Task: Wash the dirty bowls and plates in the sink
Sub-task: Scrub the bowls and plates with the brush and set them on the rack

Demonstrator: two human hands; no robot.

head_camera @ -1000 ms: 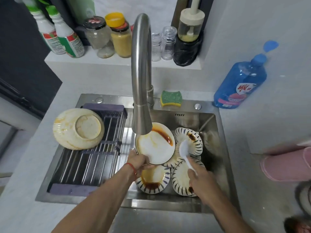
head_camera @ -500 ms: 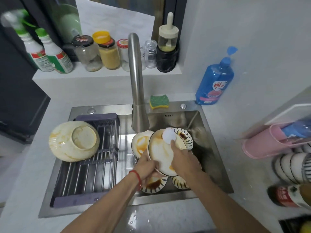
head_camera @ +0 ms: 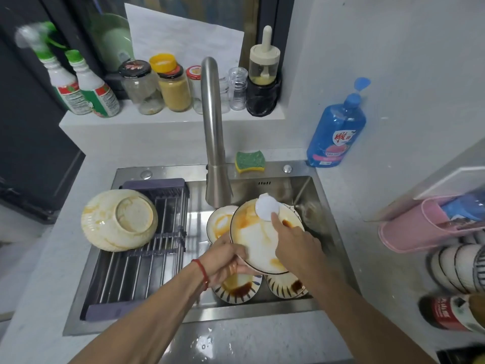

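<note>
My left hand (head_camera: 227,254) grips the lower left rim of a white plate (head_camera: 258,243) smeared with orange sauce, tilted over the steel sink (head_camera: 301,190). My right hand (head_camera: 296,243) holds a white spoon (head_camera: 267,207) whose bowl lies on the plate's upper part. Behind the plate sits another stained plate (head_camera: 219,223). Two striped-rim bowls (head_camera: 240,288) (head_camera: 287,286) with dark sauce lie below in the sink. A large cream bowl (head_camera: 119,219) rests upside down on the drying rack (head_camera: 136,264).
The tap (head_camera: 214,132) stands over the sink, no water seen running. A green-yellow sponge (head_camera: 249,161) and a blue soap bottle (head_camera: 337,130) sit behind. Jars and spray bottles line the ledge. A pink holder (head_camera: 420,227) and stacked bowls (head_camera: 459,266) lie at right.
My right hand brought the spoon from the sink bowls up onto the plate. The plate is tilted and held a bit further right. The camera pulled back.
</note>
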